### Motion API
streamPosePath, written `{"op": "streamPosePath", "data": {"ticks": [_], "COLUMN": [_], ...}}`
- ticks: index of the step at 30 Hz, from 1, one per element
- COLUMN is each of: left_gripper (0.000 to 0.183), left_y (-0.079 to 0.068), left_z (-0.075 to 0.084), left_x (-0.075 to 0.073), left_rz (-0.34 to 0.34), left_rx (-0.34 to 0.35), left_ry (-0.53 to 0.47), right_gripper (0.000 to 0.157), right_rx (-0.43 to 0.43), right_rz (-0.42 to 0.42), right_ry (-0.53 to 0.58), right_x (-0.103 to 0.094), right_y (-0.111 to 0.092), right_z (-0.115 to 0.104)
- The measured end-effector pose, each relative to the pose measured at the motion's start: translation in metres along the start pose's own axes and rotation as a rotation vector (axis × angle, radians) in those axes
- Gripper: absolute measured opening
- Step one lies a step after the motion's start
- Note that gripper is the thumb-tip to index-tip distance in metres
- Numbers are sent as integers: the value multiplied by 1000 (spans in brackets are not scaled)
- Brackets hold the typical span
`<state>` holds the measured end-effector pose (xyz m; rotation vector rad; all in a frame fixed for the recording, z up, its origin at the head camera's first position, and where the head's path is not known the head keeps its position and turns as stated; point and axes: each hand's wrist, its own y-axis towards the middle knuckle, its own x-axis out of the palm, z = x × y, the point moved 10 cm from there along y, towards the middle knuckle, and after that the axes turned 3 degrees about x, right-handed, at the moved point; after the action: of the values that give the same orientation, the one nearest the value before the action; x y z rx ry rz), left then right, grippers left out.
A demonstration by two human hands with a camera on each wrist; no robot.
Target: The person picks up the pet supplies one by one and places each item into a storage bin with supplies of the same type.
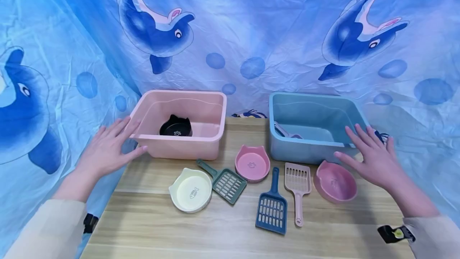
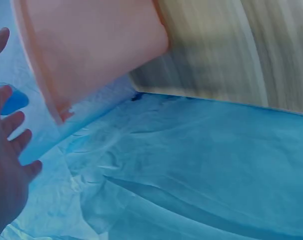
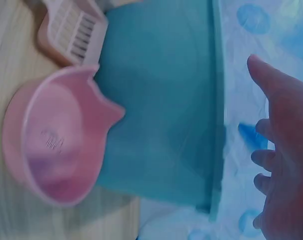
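My left hand [image 1: 106,149], fingers spread, hovers by the left end of a pink litter box [image 1: 183,147], which holds a black cat-ear bowl [image 1: 176,127]. At the right end of a blue litter box [image 1: 305,151], my right hand [image 1: 373,159] is spread too, holding nothing. A light-coloured scoop [image 1: 287,132] lies partly hidden inside the blue box. Just below the right hand is a deep pink cat-ear bowl [image 1: 335,183], tilted against the blue box, as the right wrist view also shows.
In front of the boxes lie a white bowl [image 1: 191,191], a green scoop [image 1: 229,186], a lighter pink bowl [image 1: 252,164], a dark blue scoop [image 1: 272,211] and a pale pink scoop [image 1: 297,181]. Blue dolphin-print cloth [image 1: 244,31] hangs behind the wooden table [image 1: 161,235].
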<state>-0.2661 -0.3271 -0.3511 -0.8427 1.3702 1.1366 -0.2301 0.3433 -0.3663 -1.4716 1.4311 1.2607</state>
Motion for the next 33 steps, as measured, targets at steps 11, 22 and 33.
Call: {"op": "streamPosePath", "data": {"ticks": [11, 22, 33], "left_gripper": [84, 80, 54], "left_y": [7, -8, -16], "left_z": [-2, 15, 20], "left_x": [3, -1, 16], "left_rz": [171, 634, 772], "left_rx": [117, 274, 278], "left_ry": [13, -9, -21], "right_gripper": [91, 84, 75], "right_rx": [-158, -288, -287], "right_rz": [-35, -106, -310], "right_ry": [103, 240, 510], "right_x": [-3, 33, 93], "right_y": [25, 40, 33], "right_z": [-88, -173, -233]}}
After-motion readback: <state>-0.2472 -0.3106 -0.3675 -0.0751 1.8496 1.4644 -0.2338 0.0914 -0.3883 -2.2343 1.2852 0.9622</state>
